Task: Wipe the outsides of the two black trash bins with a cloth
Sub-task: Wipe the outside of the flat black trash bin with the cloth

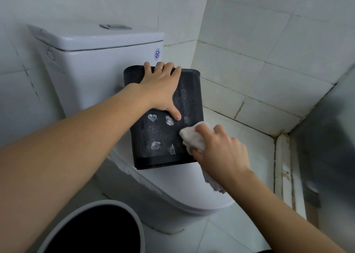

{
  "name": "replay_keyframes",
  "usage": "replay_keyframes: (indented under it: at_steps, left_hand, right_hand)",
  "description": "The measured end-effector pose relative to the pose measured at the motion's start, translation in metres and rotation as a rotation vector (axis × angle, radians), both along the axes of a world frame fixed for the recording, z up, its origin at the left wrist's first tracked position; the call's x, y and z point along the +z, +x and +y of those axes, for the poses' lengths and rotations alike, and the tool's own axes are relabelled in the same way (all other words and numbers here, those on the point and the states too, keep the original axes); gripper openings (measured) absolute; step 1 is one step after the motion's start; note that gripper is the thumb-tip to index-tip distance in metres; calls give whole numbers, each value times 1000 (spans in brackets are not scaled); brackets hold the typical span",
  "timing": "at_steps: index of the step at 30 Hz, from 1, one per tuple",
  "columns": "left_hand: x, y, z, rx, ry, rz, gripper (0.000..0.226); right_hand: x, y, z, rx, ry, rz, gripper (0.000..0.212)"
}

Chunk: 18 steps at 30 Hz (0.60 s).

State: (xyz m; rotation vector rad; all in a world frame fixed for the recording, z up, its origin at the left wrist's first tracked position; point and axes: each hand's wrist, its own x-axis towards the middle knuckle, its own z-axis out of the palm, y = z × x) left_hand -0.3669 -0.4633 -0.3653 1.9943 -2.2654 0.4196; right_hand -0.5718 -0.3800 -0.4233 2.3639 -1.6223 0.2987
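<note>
1. A small white-tiled bathroom corner with stained grout holds a white ceramic toilet, its lid closed; every place below is given relative to this toilet.
2. A rectangular black plastic trash bin lies tipped on the toilet's closed lid, in front of the tank, one broad side turned up toward the camera.
3. The left hand lies on that upper side, its fingers curled over the bin's far edge nearest the tank and the thumb pressed flat on the face, steadying it.
4. The right hand bunches a white cloth in curled fingers and presses it to the bin's right-hand edge, a loose tail hanging down beside the toilet bowl.
5. Four whitish smudges and faint speckled marks show on the upturned face, so this side looks largely unwiped; the job on this bin seems to be at an early stage.
6. A second, round bin with a grey rim and black inside stands on the floor in front of the toilet, toward its left; neither hand touches it, and its outer wall is barely visible, so whether it has been wiped cannot be told.
</note>
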Motion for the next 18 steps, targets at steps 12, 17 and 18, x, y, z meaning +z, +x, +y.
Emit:
replay_keyframes:
  at_steps: [12, 17, 18]
  left_hand:
    - [-3, 2, 1, 11, -17, -2, 141]
    - [-2, 2, 2, -3, -18, 4, 141]
    - [-1, 1, 2, -7, -19, 3, 143]
  right_hand:
    - [-7, -1, 17, 11, -51, 94, 31]
    - [-1, -1, 14, 11, -33, 94, 32]
    - [2, 1, 7, 3, -34, 57, 33]
